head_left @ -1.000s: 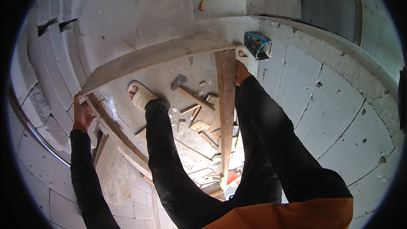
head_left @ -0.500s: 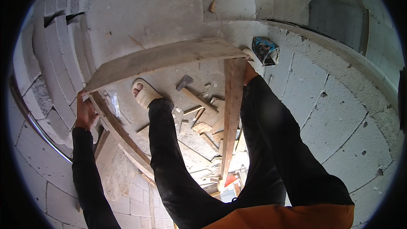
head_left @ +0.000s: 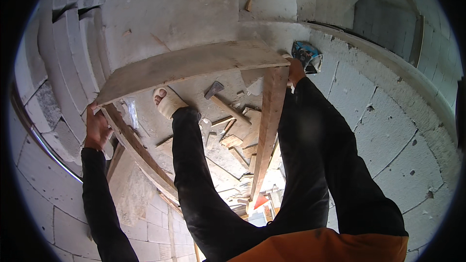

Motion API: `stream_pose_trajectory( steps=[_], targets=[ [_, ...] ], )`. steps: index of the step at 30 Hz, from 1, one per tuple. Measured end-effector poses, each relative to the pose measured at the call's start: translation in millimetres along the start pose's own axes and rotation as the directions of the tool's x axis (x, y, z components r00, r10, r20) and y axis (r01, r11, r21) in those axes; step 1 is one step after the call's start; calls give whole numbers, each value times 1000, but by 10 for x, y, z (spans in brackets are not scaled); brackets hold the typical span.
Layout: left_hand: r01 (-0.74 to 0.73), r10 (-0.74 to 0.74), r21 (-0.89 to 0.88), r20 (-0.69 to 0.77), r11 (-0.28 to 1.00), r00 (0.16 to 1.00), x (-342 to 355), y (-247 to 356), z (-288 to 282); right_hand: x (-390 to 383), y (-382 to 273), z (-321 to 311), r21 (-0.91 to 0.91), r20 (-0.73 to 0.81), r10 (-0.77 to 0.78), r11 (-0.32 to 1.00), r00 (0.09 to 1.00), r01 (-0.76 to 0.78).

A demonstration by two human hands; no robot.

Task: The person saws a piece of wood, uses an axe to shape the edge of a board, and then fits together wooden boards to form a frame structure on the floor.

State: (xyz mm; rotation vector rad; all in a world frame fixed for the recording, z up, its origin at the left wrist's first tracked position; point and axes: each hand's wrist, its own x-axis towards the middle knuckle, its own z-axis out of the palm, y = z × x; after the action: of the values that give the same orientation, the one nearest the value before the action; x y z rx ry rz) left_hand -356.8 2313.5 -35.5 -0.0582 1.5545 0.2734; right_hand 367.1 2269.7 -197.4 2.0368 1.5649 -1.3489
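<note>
A long, thin wooden board spans between my two hands, on top of two wooden posts. At its left end, my left hand has its fingers up at the corner, beside the left post. My right hand is closed round the board's right corner, next to the top of the right post. Its fingers are partly hidden behind the wood. Below the board, a hammer with a wooden handle lies on the floor near my sandalled foot.
Wood offcuts and scraps litter the floor between the posts. Pale blocks are stacked at the left. On the right runs a block wall, with a blue and black bag beside my right hand.
My right hand has come up a little and now shows more around the board's right corner. The board's right end and right post sit slightly farther right. My left hand stays at its corner.
</note>
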Motion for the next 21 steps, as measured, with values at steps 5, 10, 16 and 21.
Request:
stream_pose_trajectory(
  steps=[5, 10, 16, 21],
  targets=[
    [-26, 25, 29, 29, 999, 999, -21, -152, -91, -136, 164, 48, -143, -132, -124, 984, 984, 105],
    [-20, 19, 113, 14, 993, 1000, 73, -45, 17, -40, 315, -102, -350, -34, -199, 920, 979, 175],
    [-14, 10, 132, 31, 991, 999, 98, -29, 39, 30, 844, 116, -225, -17, -59, 973, 998, 54],
    [-12, 15, 144, -15, 990, 1000, 70, 22, 149, -1, 822, 38, -499, -135, -305, 843, 943, 202]
  ],
)
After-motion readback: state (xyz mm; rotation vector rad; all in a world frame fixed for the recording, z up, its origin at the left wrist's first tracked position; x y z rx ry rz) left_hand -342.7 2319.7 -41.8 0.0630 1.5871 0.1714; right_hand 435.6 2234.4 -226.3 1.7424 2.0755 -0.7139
